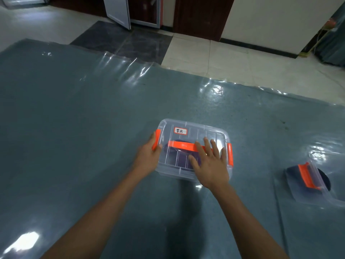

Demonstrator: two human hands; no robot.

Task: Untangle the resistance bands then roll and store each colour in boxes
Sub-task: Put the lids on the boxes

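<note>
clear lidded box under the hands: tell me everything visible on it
The clear plastic box is rectangular with rounded corners and sits upright, lid on, on the teal sheet-covered table. An orange handle lies flat across the lid, with a left orange latch and a right orange latch. A white red-bordered label with handwriting sits far-left on the lid. A dark purple shape shows inside. The left hand grips the left latch end; the right hand rests flat on the lid.

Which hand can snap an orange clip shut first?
Left, likely. The left hand pinches the left clip of the clear box, ready to press. The right hand lies flat on the lid, not touching the right clip.
</note>
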